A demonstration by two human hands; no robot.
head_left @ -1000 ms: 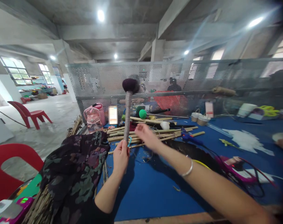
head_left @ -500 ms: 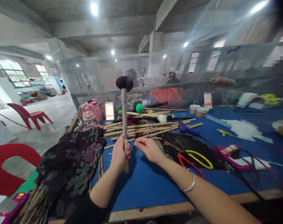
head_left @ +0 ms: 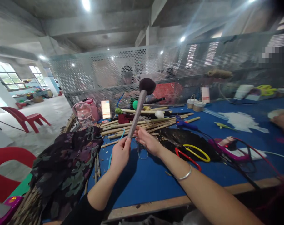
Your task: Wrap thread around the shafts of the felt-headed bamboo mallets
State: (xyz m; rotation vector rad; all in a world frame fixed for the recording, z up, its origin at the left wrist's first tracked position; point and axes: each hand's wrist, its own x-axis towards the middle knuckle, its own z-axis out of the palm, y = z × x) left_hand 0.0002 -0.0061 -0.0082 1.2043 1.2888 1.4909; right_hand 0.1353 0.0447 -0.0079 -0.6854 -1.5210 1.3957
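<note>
My left hand (head_left: 120, 153) is closed around the lower part of a stick (head_left: 137, 112) wrapped in grey-brown tape or cloth. The stick leans to the right, and a dark rounded padded head (head_left: 147, 86) tops it. My right hand (head_left: 148, 141) is beside the shaft, just above my left hand, its fingers apart and lightly bent. Whether its fingertips touch the stick is hard to tell. A thin loop of thread or wire (head_left: 143, 157) hangs below my right hand. A light-blue cord (head_left: 112, 153) runs behind my left hand.
Bamboo sticks (head_left: 118, 125) lie across the blue table (head_left: 142, 187). Scissors with red and yellow handles (head_left: 198, 153) and a blue glue gun (head_left: 186, 123) are at the right. Dark floral cloth (head_left: 67, 165) covers the left side. A perforated screen (head_left: 104, 68) stands behind; a person's hand (head_left: 283, 125) shows far right.
The stick has tilted from upright to leaning right. My right hand has moved up to the shaft, and its pinched fingers have spread. The light-blue cord and thin loop have come into sight.
</note>
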